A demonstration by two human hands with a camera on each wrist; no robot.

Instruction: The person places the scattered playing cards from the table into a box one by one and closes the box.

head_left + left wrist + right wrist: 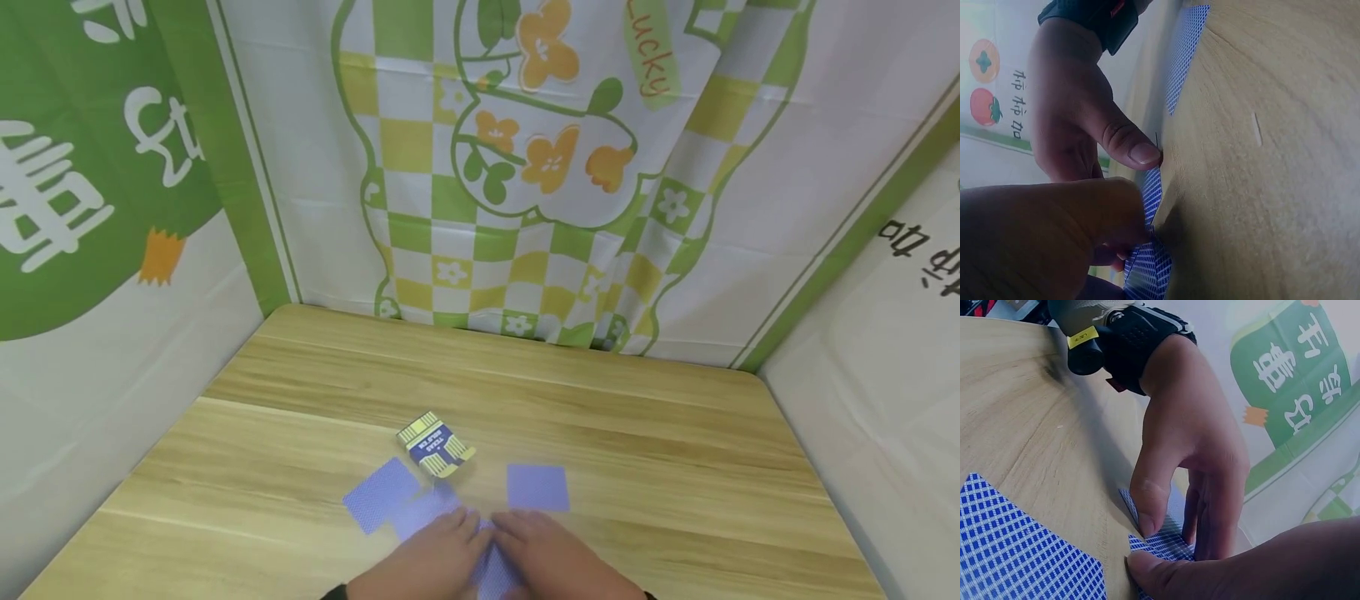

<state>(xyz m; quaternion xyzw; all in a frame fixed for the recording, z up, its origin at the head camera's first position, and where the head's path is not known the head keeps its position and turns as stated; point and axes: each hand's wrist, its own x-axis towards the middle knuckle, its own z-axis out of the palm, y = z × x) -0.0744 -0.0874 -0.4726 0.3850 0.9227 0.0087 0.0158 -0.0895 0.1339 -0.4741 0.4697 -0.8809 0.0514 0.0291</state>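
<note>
At the head view's bottom middle, the left hand and right hand are pinching cards between them; uneven squeezing could be bending those cards or sending one slipping sideways.

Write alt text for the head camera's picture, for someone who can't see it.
A person's left hand and right hand are close together over blue-backed playing cards on a wood-grain table. More cards lie nearby, with a Texas Hold'em card box just beyond. Behind hangs a flowered, checked cloth reading "Lucky".
</note>
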